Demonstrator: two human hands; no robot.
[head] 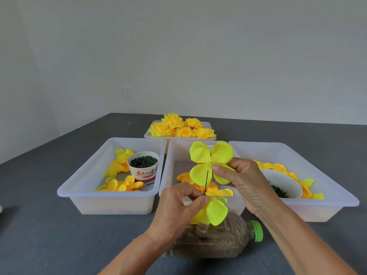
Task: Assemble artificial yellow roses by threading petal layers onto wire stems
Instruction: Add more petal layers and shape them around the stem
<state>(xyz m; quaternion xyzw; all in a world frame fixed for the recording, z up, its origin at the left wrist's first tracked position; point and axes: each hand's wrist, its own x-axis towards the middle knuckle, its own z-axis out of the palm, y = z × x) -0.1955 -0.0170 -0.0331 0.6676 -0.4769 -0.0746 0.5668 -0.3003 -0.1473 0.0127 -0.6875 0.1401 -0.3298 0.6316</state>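
Observation:
My left hand (178, 207) pinches a thin dark wire stem (206, 181) that points upward, with yellow petal layers (214, 212) hanging below my fingers. My right hand (242, 181) pinches a flat four-lobed yellow petal layer (202, 155) by its lower right lobe, just above the wire's tip. The small hole at its centre sits a little above and right of the tip. The wire's lower part is hidden behind my left fingers and the petals.
Three white bins: left bin (83, 187) with loose petals and a paper cup of green pieces (144, 165), middle bin (168, 175) with petals, right bin (327, 175) with petals and a white bowl (286, 181). Finished roses (182, 127) fill a back tray. A sand-filled bottle (218, 239) lies below my hands.

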